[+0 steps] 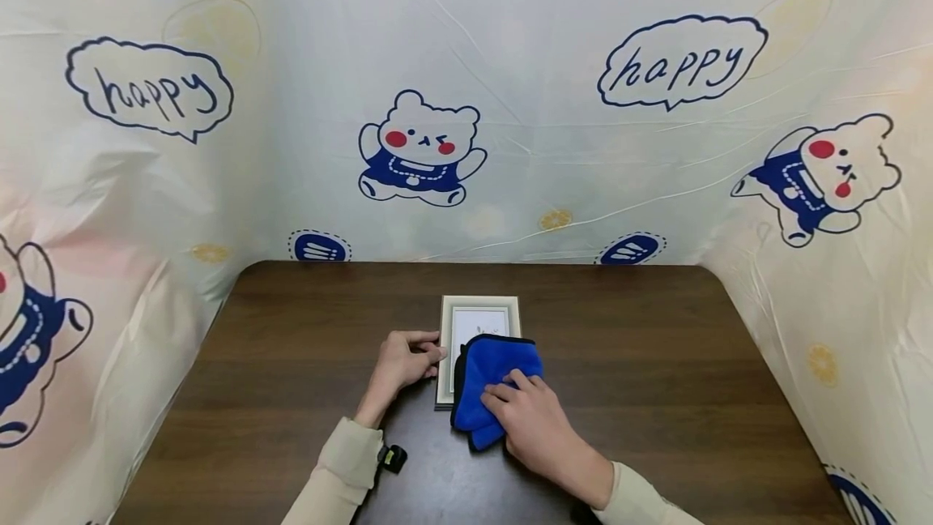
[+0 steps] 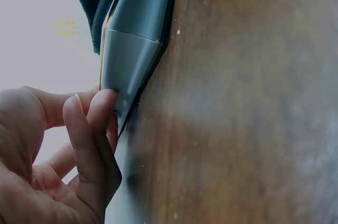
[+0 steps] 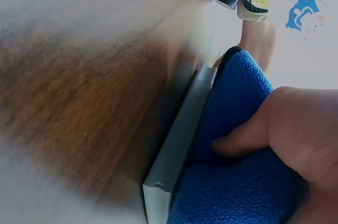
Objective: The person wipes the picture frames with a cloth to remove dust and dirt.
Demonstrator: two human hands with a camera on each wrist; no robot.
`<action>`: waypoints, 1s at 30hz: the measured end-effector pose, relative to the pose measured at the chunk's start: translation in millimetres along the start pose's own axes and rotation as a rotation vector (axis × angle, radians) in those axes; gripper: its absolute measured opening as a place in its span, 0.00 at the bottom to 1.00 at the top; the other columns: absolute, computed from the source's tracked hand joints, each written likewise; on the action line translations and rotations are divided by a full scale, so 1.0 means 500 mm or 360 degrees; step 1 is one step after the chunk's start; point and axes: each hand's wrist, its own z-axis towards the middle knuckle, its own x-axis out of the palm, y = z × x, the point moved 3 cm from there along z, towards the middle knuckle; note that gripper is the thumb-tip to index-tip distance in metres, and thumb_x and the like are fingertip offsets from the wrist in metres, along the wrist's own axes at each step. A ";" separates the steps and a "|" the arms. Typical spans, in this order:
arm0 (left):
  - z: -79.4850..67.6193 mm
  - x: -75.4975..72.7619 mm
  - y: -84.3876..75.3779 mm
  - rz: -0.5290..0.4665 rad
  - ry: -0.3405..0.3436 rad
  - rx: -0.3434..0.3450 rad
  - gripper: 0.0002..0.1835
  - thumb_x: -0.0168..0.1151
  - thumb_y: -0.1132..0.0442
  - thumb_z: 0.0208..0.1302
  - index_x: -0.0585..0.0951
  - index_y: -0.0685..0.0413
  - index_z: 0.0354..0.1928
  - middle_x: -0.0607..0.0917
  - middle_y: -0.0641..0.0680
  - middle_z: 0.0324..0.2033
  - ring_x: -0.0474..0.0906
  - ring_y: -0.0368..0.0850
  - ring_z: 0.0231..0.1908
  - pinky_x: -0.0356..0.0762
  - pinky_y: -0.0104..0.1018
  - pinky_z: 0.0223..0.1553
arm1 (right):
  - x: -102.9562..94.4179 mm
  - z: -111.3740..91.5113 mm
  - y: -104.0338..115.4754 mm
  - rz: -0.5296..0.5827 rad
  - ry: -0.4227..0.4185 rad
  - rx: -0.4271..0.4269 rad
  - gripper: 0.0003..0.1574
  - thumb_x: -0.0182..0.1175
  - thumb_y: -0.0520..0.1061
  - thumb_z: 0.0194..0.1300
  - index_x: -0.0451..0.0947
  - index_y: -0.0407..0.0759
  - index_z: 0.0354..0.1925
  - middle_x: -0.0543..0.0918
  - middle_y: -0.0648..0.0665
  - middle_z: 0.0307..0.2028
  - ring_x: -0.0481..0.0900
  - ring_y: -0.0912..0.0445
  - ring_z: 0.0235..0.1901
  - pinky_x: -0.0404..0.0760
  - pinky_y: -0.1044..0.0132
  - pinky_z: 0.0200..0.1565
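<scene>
A picture frame (image 1: 481,301) with a pale border lies flat on the brown table, a white picture (image 1: 477,321) showing in its upper part. My left hand (image 1: 402,364) holds the frame by its left edge; in the left wrist view the fingertips (image 2: 105,97) meet its grey side. Over the frame's lower right part lies a folded blue cloth (image 1: 484,367) with black trim, hanging past the bottom edge. My right hand (image 1: 538,425) grips this cloth and presses it onto the frame. From the right wrist, the thumb (image 3: 237,140) sinks into the blue fabric.
The dark wooden table (image 1: 328,306) extends around the frame on all sides. Pale sheeting (image 1: 547,144) printed with bears and lettering hangs behind the table and along both sides. A black device (image 1: 394,458) is strapped to the left wrist.
</scene>
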 end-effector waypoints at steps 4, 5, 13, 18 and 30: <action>-0.001 0.003 0.003 -0.0010 -0.0002 -0.0009 0.18 0.77 0.67 0.62 0.90 0.57 0.55 0.91 0.50 0.30 0.84 0.39 0.19 0.82 0.32 0.25 | -0.004 -0.006 -0.004 -0.0005 -0.0009 0.0007 0.25 0.69 0.38 0.58 0.90 0.50 0.55 0.91 0.51 0.54 0.82 0.49 0.54 0.85 0.52 0.52; -0.001 0.003 0.003 -0.0011 -0.0002 -0.0011 0.18 0.77 0.67 0.62 0.90 0.57 0.55 0.91 0.50 0.30 0.84 0.39 0.19 0.82 0.32 0.25 | -0.005 -0.008 -0.005 -0.0009 -0.0017 0.0008 0.25 0.69 0.38 0.58 0.90 0.50 0.55 0.91 0.52 0.54 0.82 0.49 0.54 0.85 0.52 0.53; 0.001 0.002 0.001 0.0004 0.0002 0.0007 0.18 0.76 0.66 0.62 0.90 0.58 0.55 0.91 0.50 0.30 0.84 0.39 0.19 0.82 0.32 0.26 | -0.009 -0.025 -0.019 -0.0006 -0.0135 -0.0013 0.25 0.68 0.36 0.54 0.91 0.50 0.51 0.91 0.52 0.51 0.82 0.50 0.54 0.84 0.53 0.52; 0.001 0.000 0.001 0.0021 -0.0003 -0.0010 0.18 0.77 0.66 0.63 0.90 0.57 0.55 0.90 0.50 0.30 0.84 0.40 0.19 0.81 0.32 0.25 | -0.010 -0.036 -0.029 0.0034 -0.0170 -0.0040 0.26 0.69 0.35 0.52 0.91 0.50 0.51 0.91 0.52 0.51 0.82 0.49 0.55 0.85 0.52 0.52; 0.001 0.000 -0.007 0.0095 -0.0018 0.0018 0.17 0.76 0.64 0.63 0.91 0.57 0.54 0.90 0.50 0.29 0.85 0.41 0.20 0.78 0.31 0.26 | -0.043 -0.046 -0.063 0.0519 -0.0268 0.0038 0.38 0.65 0.28 0.46 0.87 0.51 0.57 0.89 0.54 0.54 0.83 0.55 0.55 0.87 0.55 0.53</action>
